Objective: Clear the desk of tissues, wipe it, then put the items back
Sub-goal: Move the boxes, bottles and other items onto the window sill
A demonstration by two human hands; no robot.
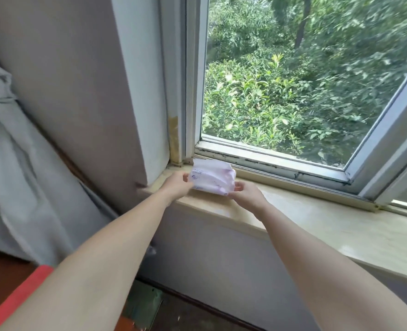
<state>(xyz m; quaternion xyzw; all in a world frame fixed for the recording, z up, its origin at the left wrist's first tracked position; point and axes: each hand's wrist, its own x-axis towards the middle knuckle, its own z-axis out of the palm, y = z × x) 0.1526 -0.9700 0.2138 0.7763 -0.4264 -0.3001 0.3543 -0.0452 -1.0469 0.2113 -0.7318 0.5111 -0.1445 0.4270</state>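
Tissue pack: crinkled, pillowy plastic rectangle

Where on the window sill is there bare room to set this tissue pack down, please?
The window sill is bare from the right hand rightwards, between the window frame behind and the sill's front edge. The left corner by the wall is crowded: the left hand and the right both hold the tissue pack there.
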